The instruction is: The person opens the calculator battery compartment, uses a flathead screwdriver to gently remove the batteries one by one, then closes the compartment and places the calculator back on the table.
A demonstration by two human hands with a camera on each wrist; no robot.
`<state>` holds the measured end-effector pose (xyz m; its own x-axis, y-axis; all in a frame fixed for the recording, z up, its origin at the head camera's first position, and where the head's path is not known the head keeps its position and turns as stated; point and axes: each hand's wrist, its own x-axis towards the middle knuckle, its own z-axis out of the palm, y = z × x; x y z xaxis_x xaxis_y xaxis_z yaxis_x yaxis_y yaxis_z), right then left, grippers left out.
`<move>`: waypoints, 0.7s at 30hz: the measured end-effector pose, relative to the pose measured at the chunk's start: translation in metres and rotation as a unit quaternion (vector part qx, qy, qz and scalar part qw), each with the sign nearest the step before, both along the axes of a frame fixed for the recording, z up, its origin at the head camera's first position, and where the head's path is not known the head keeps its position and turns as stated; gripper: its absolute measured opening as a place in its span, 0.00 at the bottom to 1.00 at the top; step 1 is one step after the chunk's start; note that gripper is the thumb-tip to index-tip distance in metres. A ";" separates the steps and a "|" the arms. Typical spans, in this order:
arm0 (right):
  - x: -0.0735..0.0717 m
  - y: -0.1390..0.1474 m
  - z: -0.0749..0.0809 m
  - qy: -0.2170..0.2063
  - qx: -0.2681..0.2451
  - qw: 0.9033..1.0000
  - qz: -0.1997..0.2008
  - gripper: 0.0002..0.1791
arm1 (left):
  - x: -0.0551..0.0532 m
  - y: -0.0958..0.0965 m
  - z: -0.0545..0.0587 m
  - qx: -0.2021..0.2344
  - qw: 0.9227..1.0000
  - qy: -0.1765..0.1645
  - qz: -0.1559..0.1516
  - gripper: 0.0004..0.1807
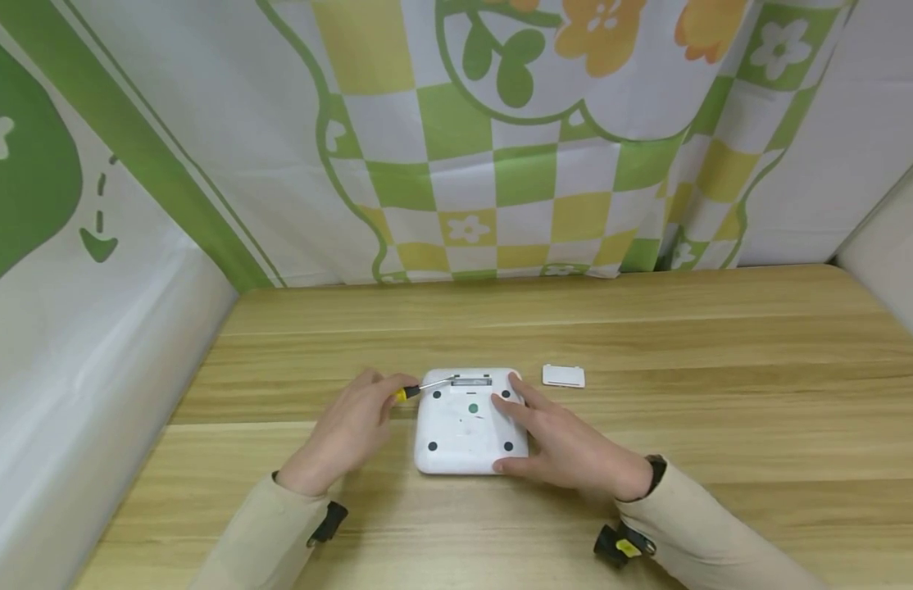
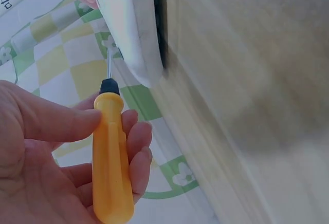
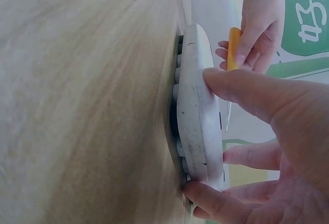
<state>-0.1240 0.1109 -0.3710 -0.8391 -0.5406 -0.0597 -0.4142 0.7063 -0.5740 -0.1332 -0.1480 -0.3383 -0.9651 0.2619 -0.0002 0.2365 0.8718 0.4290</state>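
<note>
A white calculator lies face down on the table, grey keys showing beneath its edge in the right wrist view. Near its far edge the battery compartment is uncovered. My left hand grips a screwdriver by its yellow-orange handle, thumb on one side and curled fingers on the other. The metal shaft reaches over the calculator, its tip at the compartment's left end. My right hand holds the calculator's right side, thumb at the near edge and fingers spread over the back and far corner.
A small white battery cover lies on the wooden table just beyond my right hand, right of the calculator. Behind the table hangs a green and yellow checked curtain. A white wall covering slopes along the left side.
</note>
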 end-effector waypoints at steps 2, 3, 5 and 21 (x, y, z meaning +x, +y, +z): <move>0.000 0.000 0.000 -0.001 0.001 1.000 -0.001 0.43 | -0.001 0.001 0.002 -0.007 1.000 0.000 -0.006 0.22; 0.000 0.000 0.000 -0.001 0.001 1.000 -0.001 0.43 | -0.002 0.002 0.004 -0.010 1.000 -0.001 -0.009 0.22; 0.000 0.000 0.000 -0.001 0.001 1.000 0.000 0.43 | -0.003 0.003 0.007 -0.019 1.000 -0.002 -0.017 0.23; 0.000 0.002 0.000 -0.003 -0.002 1.000 -0.002 0.43 | -0.013 0.010 0.028 -0.150 0.983 0.069 -0.084 0.28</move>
<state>-0.1243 0.1125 -0.3711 -0.8407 -0.5379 -0.0619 -0.4087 0.7054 -0.5791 -0.1464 -0.1382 -0.3105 -0.9047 0.4252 0.0270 0.4254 0.8980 0.1123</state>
